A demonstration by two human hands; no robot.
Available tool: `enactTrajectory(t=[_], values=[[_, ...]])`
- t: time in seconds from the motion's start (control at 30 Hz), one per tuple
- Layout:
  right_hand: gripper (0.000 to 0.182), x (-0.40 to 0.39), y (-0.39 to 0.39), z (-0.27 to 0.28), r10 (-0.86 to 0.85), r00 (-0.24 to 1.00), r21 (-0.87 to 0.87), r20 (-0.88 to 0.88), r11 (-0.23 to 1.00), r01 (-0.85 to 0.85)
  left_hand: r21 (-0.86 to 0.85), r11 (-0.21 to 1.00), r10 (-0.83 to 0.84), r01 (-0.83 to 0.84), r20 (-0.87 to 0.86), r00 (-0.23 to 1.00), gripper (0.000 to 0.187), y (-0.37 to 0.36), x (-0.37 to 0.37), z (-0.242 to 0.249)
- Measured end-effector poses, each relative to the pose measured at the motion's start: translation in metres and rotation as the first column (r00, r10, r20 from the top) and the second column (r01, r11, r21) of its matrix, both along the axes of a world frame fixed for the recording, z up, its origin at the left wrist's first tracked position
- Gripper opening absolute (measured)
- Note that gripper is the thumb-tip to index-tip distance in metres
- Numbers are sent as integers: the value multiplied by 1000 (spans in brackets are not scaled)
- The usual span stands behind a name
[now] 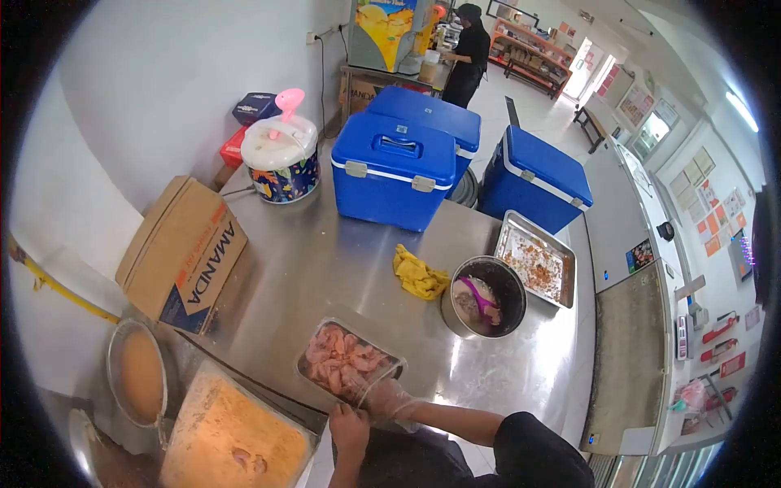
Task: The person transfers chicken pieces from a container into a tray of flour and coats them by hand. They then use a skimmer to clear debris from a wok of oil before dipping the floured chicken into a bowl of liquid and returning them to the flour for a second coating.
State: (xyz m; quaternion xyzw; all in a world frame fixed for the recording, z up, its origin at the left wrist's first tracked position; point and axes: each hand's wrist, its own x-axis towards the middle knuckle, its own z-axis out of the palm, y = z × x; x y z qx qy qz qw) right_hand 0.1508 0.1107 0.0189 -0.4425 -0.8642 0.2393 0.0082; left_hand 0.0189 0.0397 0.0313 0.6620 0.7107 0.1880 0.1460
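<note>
A shallow tray [394, 360] of raw, pink meat pieces [335, 358], which look like chicken, lies at the near edge of the steel table. My right hand [386, 400], in a clear plastic glove, reaches over the tray's near corner against the meat. The loose plastic and the meat blur its fingers. Just left of it, my bare left hand [350, 429] is closed by the table edge, close to the tray's near corner. What its fingers hold, if anything, is hidden.
On the table [301, 272] are a cardboard box [183, 252], a yellow cloth [419, 272], a pot [508, 305] with a purple spoon, a crumb-covered tray [533, 260] and a blue cooler [390, 175]. An orange-powder bin [228, 431] stands lower left. Another person [470, 53] works far back.
</note>
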Motion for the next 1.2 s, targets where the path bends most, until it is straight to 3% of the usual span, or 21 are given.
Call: enactTrajectory(t=[0.07, 0.13, 0.23, 0.3, 0.37, 0.43, 0.57, 0.63, 0.7, 0.77, 0.8, 0.83, 0.93, 1.0, 1.13, 1.2], values=[[86, -4, 1, 3, -25, 999, 34, -33, 999, 26, -14, 1000, 10, -10, 28, 1000, 21, -3, 0, 0], [63, -9, 7, 12, 23, 999, 77, 26, 997, -25, -56, 998, 25, -24, 1, 1000, 22, 0, -1, -3], [67, -11, 13, 71, 62, 997, 66, -55, 996, -58, -86, 996, 34, -31, 25, 999, 23, 2, -4, -10], [69, -11, -2, 19, -1, 998, -68, -70, 998, -4, -101, 995, 28, -25, 28, 999, 25, -3, -6, -12], [71, -12, 0, 12, -64, 994, -167, -88, 985, 49, -80, 997, 21, -20, 19, 1000, 27, 1, -7, -17], [69, -12, 5, 47, 20, 999, 27, -46, 999, -19, -154, 988, 8, -5, 25, 1000, 27, -1, -7, -19], [66, -14, 11, 10, 56, 996, 87, -74, 995, -50, -182, 983, 22, -14, 37, 999, 27, 7, -8, -5], [57, -11, 5, -15, 38, 985, 324, -166, 946, 18, -34, 999, 33, -30, 80, 996, 25, 7, -7, 1], [42, -3, -5, -61, 0, 999, -21, 51, 1000, 1, -66, 997, 51, -40, 189, 981, 24, 9, -6, -1], [37, 1, 1, -10, 172, 961, 176, -217, 975, -134, -134, 990, 60, -43, 127, 990, 22, 5, -7, -5], [35, 13, -11, -78, 170, 981, 88, 99, 980, -178, -135, 989, 85, -67, 131, 988, 21, 3, -8, -16], [29, 12, -6, -60, 186, 978, 155, 99, 967, -200, -114, 992, 63, -52, 98, 993, 23, 1, -10, -23], [25, 15, -4, 1, 210, 962, -33, 176, 978, -208, -156, 983, 112, -94, 110, 988, 22, 3, -12, -10], [22, 15, 1, 22, 87, 993, 238, -82, 969, -65, -234, 970, 92, -62, 119, 989, 22, 7, -14, -8], [22, 12, 5, 15, 159, 981, 260, -108, 957, -127, -204, 974, 123, -96, 126, 984, 23, 4, -14, -9], [20, 0, -8, -11, -80, 997, 429, 5, 900, 70, -229, 969, 125, -96, 116, 985, 22, 7, -13, -9]])
